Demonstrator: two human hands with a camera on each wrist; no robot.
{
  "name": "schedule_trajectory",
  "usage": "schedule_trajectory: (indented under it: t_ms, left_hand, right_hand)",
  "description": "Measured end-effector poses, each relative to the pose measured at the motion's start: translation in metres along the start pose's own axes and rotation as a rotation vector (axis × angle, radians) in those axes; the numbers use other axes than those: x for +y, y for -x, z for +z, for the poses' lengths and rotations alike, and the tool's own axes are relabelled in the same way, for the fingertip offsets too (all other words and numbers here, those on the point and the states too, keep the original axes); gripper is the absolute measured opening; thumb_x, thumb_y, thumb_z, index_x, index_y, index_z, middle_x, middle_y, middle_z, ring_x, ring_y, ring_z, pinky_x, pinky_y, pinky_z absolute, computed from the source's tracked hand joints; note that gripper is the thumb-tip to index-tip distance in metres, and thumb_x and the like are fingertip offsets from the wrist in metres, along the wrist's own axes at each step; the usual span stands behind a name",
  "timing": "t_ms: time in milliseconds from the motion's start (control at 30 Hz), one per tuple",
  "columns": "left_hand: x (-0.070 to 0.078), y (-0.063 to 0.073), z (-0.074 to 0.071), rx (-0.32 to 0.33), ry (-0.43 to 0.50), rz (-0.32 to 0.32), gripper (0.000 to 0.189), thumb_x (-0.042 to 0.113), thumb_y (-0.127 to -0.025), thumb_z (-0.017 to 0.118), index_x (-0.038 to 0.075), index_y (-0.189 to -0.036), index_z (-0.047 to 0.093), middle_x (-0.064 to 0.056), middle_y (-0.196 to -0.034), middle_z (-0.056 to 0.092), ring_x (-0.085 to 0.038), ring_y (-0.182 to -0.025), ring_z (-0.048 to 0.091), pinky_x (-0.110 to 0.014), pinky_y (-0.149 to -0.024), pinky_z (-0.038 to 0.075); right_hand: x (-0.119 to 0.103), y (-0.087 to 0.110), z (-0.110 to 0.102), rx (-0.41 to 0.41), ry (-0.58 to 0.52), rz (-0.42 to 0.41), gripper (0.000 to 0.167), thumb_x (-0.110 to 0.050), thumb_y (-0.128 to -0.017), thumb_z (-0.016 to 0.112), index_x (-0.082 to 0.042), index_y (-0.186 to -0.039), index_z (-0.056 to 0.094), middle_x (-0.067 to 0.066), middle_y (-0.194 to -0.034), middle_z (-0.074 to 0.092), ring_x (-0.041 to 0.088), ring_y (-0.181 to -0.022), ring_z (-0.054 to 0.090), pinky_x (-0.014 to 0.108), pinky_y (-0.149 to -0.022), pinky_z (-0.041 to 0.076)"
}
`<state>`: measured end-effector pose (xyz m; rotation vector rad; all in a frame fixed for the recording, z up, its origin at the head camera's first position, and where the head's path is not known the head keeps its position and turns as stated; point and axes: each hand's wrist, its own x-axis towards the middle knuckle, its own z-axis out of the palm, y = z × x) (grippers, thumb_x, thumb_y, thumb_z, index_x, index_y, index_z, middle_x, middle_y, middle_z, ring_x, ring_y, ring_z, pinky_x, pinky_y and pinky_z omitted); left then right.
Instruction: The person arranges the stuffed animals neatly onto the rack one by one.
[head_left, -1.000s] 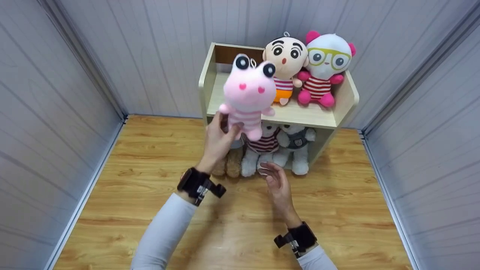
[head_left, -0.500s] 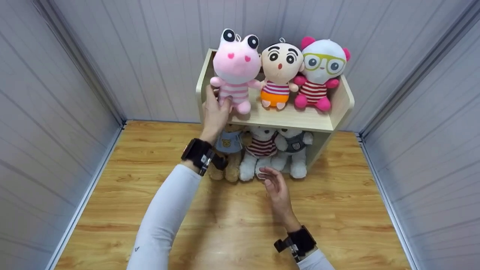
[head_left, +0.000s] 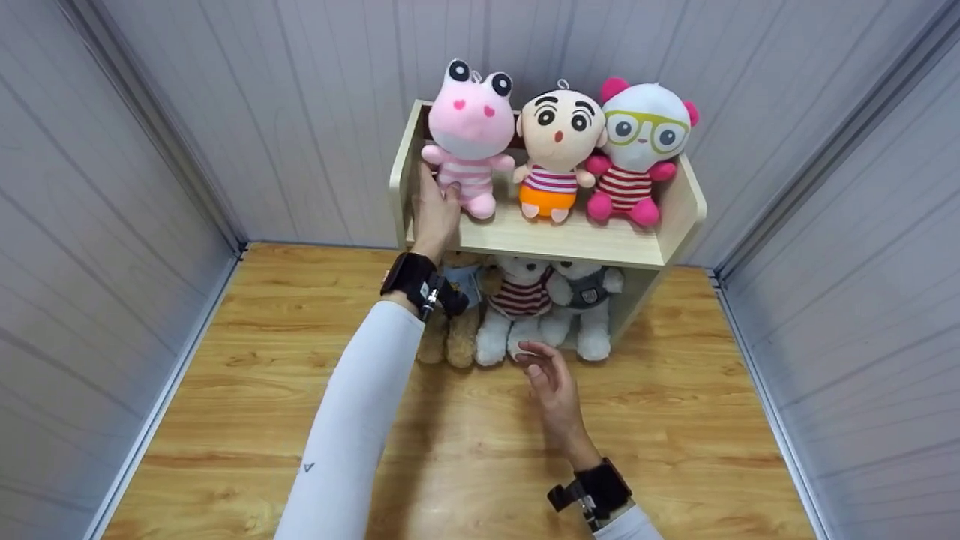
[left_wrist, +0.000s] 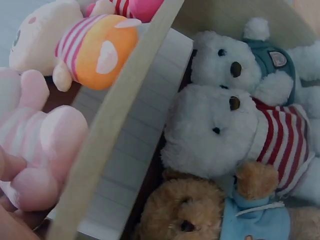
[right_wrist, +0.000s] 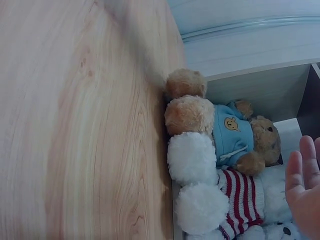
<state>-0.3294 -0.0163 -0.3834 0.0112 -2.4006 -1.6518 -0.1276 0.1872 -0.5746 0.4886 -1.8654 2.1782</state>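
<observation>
A pink plush frog (head_left: 469, 120) with big black-and-white eyes and a striped body sits at the left of the upper shelf. My left hand (head_left: 435, 210) holds it low on its side, thumb in front, the other fingers partly hidden behind. The left wrist view shows the thumb against the frog's pink leg (left_wrist: 65, 135). Beside the frog stands a boy doll (head_left: 559, 135) in orange shorts, then a plush panda (head_left: 646, 127) with yellow-green glasses. My right hand (head_left: 555, 386) hovers in front of the lower shelf, fingers loosely bent, holding nothing.
The small wooden shelf unit (head_left: 555, 244) stands against the back wall. Its lower level holds a brown bear (right_wrist: 234, 134) in a blue top, a white bear (head_left: 523, 296) in red stripes and a white bear (head_left: 589, 292) in grey. Wood-grain floor (head_left: 285, 390) lies in front.
The pink frog was raised in front of the shelf and has moved up and back onto the upper shelf's left end, my left hand on it. My right hand has hardly moved.
</observation>
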Motion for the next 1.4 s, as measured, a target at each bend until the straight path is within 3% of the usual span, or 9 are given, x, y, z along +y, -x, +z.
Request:
schedule_trajectory:
  t_ms: [167, 300, 367, 500, 733, 1000, 1167, 1300, 1400]
  left_hand:
    - [0.001, -0.003, 0.004, 0.008, 0.004, -0.001, 0.07, 0.016, -0.108, 0.051, 0.006, -0.165, 0.012, -0.017, -0.165, 0.035, -0.029, -0.149, 0.038, -0.035, -0.122, 0.028]
    - [0.003, -0.005, 0.004, 0.006, -0.022, -0.011, 0.067, 0.019, -0.108, 0.052, 0.009, -0.165, 0.018, -0.014, -0.161, 0.042, -0.025, -0.144, 0.043, -0.035, -0.119, 0.034]
    - [0.002, -0.006, 0.004, 0.015, -0.041, -0.019, 0.065, 0.02, -0.108, 0.053, 0.01, -0.164, 0.021, -0.012, -0.161, 0.043, -0.025, -0.144, 0.044, -0.035, -0.118, 0.035]
    - [0.001, -0.007, 0.005, 0.03, -0.058, -0.008, 0.063, 0.023, -0.107, 0.056, 0.012, -0.163, 0.028, -0.01, -0.161, 0.043, -0.026, -0.145, 0.042, -0.036, -0.119, 0.034]
    - [-0.002, -0.008, 0.005, 0.046, -0.092, 0.044, 0.057, 0.024, -0.107, 0.054, 0.005, -0.158, 0.037, -0.015, -0.154, 0.05, -0.03, -0.141, 0.048, -0.038, -0.116, 0.037]
    - [0.001, 0.016, -0.001, 0.027, -0.047, 0.032, 0.067, 0.03, -0.106, 0.053, 0.002, -0.161, 0.026, -0.019, -0.158, 0.043, -0.031, -0.144, 0.044, -0.039, -0.119, 0.035]
    - [-0.006, 0.036, -0.003, 0.084, -0.017, 0.062, 0.069, 0.032, -0.105, 0.053, 0.003, -0.162, 0.027, -0.02, -0.159, 0.042, -0.032, -0.145, 0.043, -0.04, -0.12, 0.033]
    - [-0.019, 0.054, -0.006, 0.148, 0.035, 0.172, 0.065, 0.031, -0.106, 0.053, 0.001, -0.16, 0.032, -0.018, -0.161, 0.041, -0.03, -0.147, 0.04, -0.038, -0.121, 0.031]
    - [-0.032, 0.066, -0.007, 0.171, 0.039, 0.306, 0.06, 0.028, -0.107, 0.054, -0.002, -0.156, 0.037, -0.018, -0.16, 0.042, -0.029, -0.147, 0.04, -0.036, -0.121, 0.031]
  right_hand:
    - [0.002, 0.002, 0.0, -0.002, 0.024, 0.01, 0.037, -0.002, -0.106, 0.047, 0.012, -0.14, 0.046, 0.031, -0.139, 0.053, 0.045, -0.124, 0.055, 0.039, -0.107, 0.049]
    - [0.005, 0.004, 0.0, -0.008, 0.046, 0.004, 0.035, -0.001, -0.106, 0.046, 0.01, -0.139, 0.048, 0.03, -0.138, 0.055, 0.034, -0.124, 0.058, 0.032, -0.101, 0.05]
    - [0.005, 0.006, 0.0, -0.012, 0.048, 0.004, 0.035, 0.0, -0.105, 0.046, 0.01, -0.139, 0.048, 0.032, -0.138, 0.054, 0.028, -0.124, 0.06, 0.031, -0.099, 0.05]
    - [0.004, 0.006, -0.001, -0.002, 0.053, 0.012, 0.034, -0.001, -0.106, 0.045, 0.011, -0.138, 0.049, 0.033, -0.137, 0.054, 0.03, -0.124, 0.06, 0.031, -0.099, 0.051]
    - [0.007, 0.003, 0.002, 0.004, 0.057, 0.03, 0.034, -0.004, -0.108, 0.044, 0.009, -0.138, 0.05, 0.022, -0.137, 0.059, 0.03, -0.123, 0.061, 0.033, -0.1, 0.051]
    - [0.004, 0.003, -0.007, 0.004, 0.1, 0.046, 0.034, -0.007, -0.108, 0.046, 0.007, -0.139, 0.051, 0.029, -0.138, 0.056, 0.033, -0.122, 0.061, 0.033, -0.098, 0.05]
    - [0.003, 0.0, -0.016, 0.026, 0.153, 0.002, 0.033, -0.003, -0.108, 0.044, 0.009, -0.138, 0.05, 0.031, -0.136, 0.057, 0.028, -0.118, 0.062, 0.032, -0.095, 0.05]
    - [0.001, 0.0, -0.02, 0.032, 0.147, -0.005, 0.033, -0.002, -0.108, 0.043, 0.012, -0.137, 0.05, 0.035, -0.135, 0.056, 0.037, -0.118, 0.06, 0.031, -0.095, 0.05]
    - [0.0, 0.0, -0.022, 0.04, 0.132, -0.009, 0.033, -0.002, -0.108, 0.043, 0.013, -0.137, 0.05, 0.035, -0.134, 0.056, 0.039, -0.118, 0.06, 0.03, -0.095, 0.051]
